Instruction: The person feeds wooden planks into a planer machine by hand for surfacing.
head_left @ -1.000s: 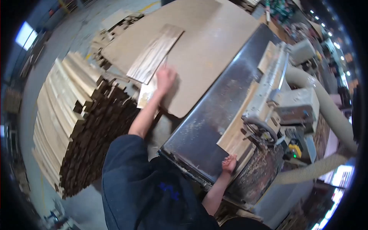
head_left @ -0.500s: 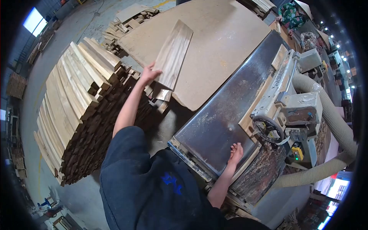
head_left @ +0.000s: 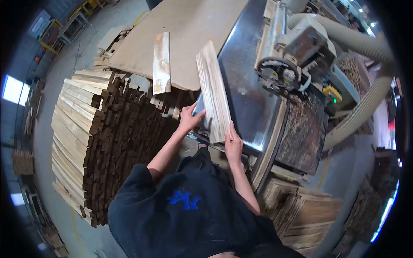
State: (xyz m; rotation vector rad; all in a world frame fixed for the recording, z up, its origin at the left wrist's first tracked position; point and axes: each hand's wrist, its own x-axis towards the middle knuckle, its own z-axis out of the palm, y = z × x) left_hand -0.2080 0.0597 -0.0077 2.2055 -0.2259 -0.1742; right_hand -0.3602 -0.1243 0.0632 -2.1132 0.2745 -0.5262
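Observation:
A long, pale wooden piece with lengthwise streaks [head_left: 211, 90] is held up at a slant between my two hands, over the near edge of the metal machine bed [head_left: 249, 94]. My left hand [head_left: 189, 119] grips its left edge near the lower end. On the other side, my right hand [head_left: 233, 145] grips the lower right corner, with fingers along the edge. Whether it is one board or several pressed together, I cannot tell. A shorter pale board [head_left: 161, 64] lies on the brown tabletop [head_left: 185, 26], its near end reaching past the edge.
A tall stack of wooden strips [head_left: 116, 142] stands to the left. On the right is a machine with a black handwheel [head_left: 278, 74], a ribbed hose [head_left: 359, 114] and a yellow switch box [head_left: 332, 93]. More boards [head_left: 309, 215] lie at the lower right.
The view has shifted, with the machine higher in it. Both hands have come together on a wooden piece; my right hand held nothing before. A board now rests on the tabletop, out of my left hand.

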